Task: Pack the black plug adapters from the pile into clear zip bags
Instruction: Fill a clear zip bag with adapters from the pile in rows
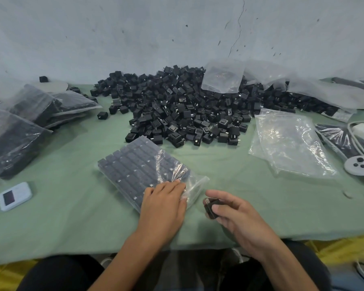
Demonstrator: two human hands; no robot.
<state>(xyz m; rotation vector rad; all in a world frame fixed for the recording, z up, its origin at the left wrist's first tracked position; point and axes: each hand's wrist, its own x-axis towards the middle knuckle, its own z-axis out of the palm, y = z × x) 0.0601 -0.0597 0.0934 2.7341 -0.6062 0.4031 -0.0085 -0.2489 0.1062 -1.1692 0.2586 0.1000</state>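
A big pile of black plug adapters point(189, 106) lies at the back middle of the green table. In front of it a clear zip bag point(139, 166) lies flat, packed with rows of adapters, its open mouth toward me. My left hand point(163, 206) rests on the bag's near corner with fingers laid over the plastic. My right hand point(237, 215) sits just right of the bag's mouth and pinches one black adapter point(210, 207) between thumb and fingers.
Filled bags point(19, 131) are stacked at the left. Empty clear bags point(288, 143) lie at the right, one more on the pile point(223, 77). A small white device point(15, 196) sits near left. A white controller point(359, 165) and cable lie far right.
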